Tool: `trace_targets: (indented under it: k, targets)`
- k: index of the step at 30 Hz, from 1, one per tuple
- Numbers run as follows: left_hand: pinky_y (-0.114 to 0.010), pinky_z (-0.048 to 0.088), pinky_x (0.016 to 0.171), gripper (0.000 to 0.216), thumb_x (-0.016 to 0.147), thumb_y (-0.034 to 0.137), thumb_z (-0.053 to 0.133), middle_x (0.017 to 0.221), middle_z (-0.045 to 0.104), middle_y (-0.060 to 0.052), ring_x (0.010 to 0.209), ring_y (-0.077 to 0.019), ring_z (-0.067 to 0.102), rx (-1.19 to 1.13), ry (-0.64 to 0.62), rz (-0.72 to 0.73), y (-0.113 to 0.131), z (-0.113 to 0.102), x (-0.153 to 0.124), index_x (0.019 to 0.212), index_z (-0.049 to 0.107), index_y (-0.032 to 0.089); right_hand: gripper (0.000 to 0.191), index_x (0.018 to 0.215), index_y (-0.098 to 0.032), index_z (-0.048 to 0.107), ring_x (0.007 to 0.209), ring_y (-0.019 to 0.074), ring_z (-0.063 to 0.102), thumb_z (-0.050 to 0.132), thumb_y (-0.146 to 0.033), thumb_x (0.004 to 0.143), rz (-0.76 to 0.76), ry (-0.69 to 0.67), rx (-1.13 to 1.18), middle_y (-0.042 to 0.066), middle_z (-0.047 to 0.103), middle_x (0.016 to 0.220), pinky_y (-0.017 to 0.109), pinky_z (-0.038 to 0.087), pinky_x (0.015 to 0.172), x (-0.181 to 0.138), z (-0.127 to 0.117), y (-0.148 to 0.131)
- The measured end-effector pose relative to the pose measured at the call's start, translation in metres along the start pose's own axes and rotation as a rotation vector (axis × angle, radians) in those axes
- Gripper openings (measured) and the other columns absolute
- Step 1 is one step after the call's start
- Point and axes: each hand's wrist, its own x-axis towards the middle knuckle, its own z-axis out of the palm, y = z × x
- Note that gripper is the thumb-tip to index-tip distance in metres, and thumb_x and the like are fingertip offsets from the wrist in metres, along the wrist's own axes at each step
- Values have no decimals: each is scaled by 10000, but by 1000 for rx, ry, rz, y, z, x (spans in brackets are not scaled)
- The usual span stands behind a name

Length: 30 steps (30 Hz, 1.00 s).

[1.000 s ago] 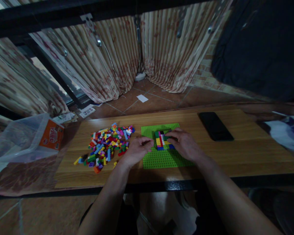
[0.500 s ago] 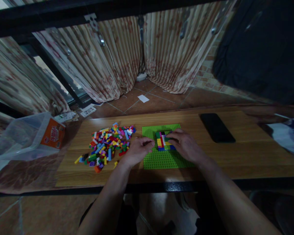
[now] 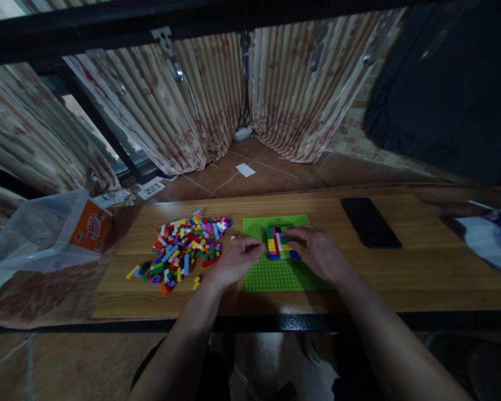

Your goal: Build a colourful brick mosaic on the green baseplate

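On the green baseplate (image 3: 271, 278) sits a low block of toy bricks (image 3: 276, 245) in yellow, red, white, blue and green. My right hand (image 3: 319, 253) reaches over its right side, thumb and fingers closed around a small green brick (image 3: 290, 239) at the top of the build; part of that brick is hidden. Left of the build, my left hand (image 3: 239, 259) hovers by the baseplate's left edge with thumb and fingertips pinched together. Anything between those fingertips is too small or hidden to tell.
A heap of loose, mixed-colour bricks (image 3: 187, 245) lies left on the wooden tabletop (image 3: 150, 301). A black phone-like slab (image 3: 371, 223) lies to the right. Beyond the left end stands a clear plastic bin (image 3: 37, 228) with an orange label. Striped curtains (image 3: 209, 94) hang behind.
My right hand has shifted very slightly, still at the right side of the build. The left hand stays pinched in nearly the same spot. The view has tilted a little.
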Motion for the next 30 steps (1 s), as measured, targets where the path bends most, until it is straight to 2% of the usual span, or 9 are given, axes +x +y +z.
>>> trace_targets:
  k: [7, 10, 13, 17, 20, 24, 30]
  targets:
    - [-247, 462, 614, 262, 785, 360, 585, 735, 664, -13, 654, -145, 600, 44, 16, 25, -1, 2, 2, 901, 696, 153, 231, 877, -193, 726, 917, 204, 630, 502, -142, 870, -22, 5, 10, 73, 693, 977, 350, 472, 873, -2, 0, -3]
    - [-248, 460, 614, 259, 800, 349, 567, 754, 672, -23, 662, -148, 600, 63, 21, 54, 0, 2, 2, 902, 694, 148, 230, 902, -190, 721, 905, 194, 634, 498, -146, 869, 2, 25, 42, 71, 689, 989, 342, 476, 866, -1, 0, -3]
    - [-256, 466, 640, 255, 818, 336, 558, 809, 692, -35, 695, -155, 604, 136, 59, 122, 2, 3, 1, 921, 700, 151, 216, 918, -178, 708, 881, 192, 639, 499, -169, 866, 67, 79, 66, 75, 693, 963, 335, 479, 844, 1, 0, -1]
    - [-280, 485, 689, 275, 854, 320, 536, 909, 697, -38, 712, -154, 602, 249, 142, 216, 8, 11, -4, 1041, 679, 180, 195, 881, -187, 699, 792, 197, 644, 508, -202, 844, 233, 162, 38, 66, 706, 880, 338, 487, 762, 3, 1, 5]
    - [-330, 494, 825, 265, 862, 285, 538, 1031, 659, -58, 889, -190, 613, 425, 171, 328, 9, 20, -7, 1080, 659, 197, 173, 839, -196, 691, 740, 192, 648, 519, -212, 820, 329, 155, 57, 52, 710, 823, 331, 486, 711, 4, 4, 10]
    - [-404, 433, 1005, 338, 845, 250, 570, 1228, 545, -89, 1144, -242, 520, 653, 187, 477, 4, 31, -7, 1177, 607, 203, 127, 815, -197, 678, 708, 184, 654, 557, -213, 777, 367, 130, 109, 39, 711, 779, 320, 487, 684, 4, 8, 16]
    - [-451, 408, 1043, 394, 862, 263, 553, 1330, 451, -110, 1223, -281, 448, 830, 159, 497, -3, 41, -7, 1251, 550, 199, 98, 798, -195, 668, 708, 193, 661, 589, -227, 750, 389, 104, 136, 43, 715, 778, 330, 488, 683, 5, 10, 16]
